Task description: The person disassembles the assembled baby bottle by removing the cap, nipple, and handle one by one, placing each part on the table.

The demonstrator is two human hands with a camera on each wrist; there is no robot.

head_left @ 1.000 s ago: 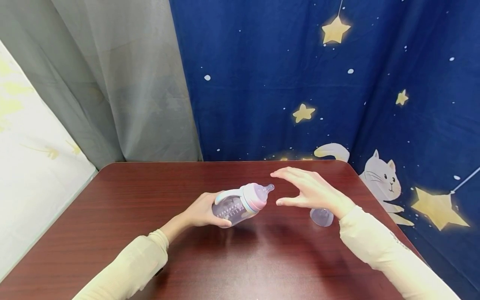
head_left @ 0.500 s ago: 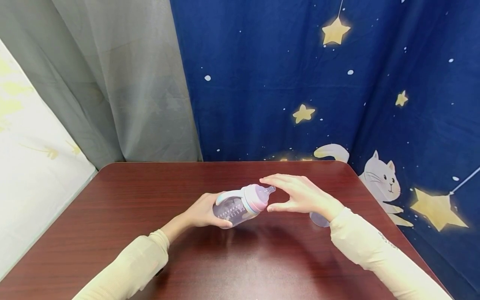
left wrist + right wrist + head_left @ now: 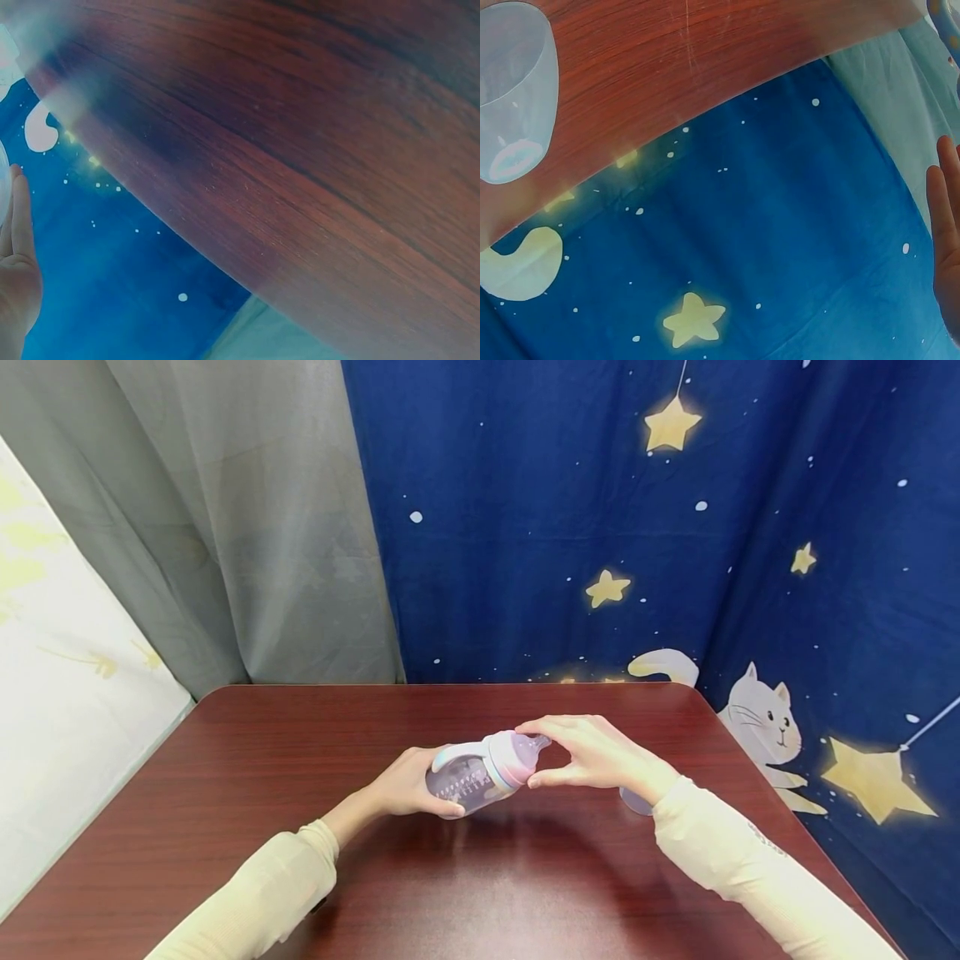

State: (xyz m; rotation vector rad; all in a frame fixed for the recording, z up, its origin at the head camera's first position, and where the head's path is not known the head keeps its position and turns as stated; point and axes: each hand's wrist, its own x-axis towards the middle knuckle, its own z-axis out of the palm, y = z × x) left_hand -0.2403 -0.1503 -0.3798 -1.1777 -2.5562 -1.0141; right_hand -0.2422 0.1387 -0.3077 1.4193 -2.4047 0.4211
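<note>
A clear baby bottle (image 3: 463, 783) with a pink-and-white collar, a pale handle and a clear teat is tilted above the table, its teat pointing right. My left hand (image 3: 408, 783) grips its body from the left, thumb in front. From the right, my right hand (image 3: 592, 755) curves round the teat end, its index finger and thumb at opposite edges of the pink collar. Behind the right wrist, a clear cup-shaped cover (image 3: 634, 801) is partly hidden; the right wrist view shows this cover (image 3: 517, 90) on the table. Both hands are mostly cropped in the wrist views.
The dark red wooden table (image 3: 300, 727) has a shiny top with rounded far corners. Beyond its far edge hang a grey curtain (image 3: 285, 543) and a blue curtain (image 3: 510, 543) with stars and a cat. A white panel (image 3: 60, 652) stands along the left.
My right hand has moved left and slightly down, from apart from the teat to the collar, hiding more of the cover. The left hand and bottle have barely shifted.
</note>
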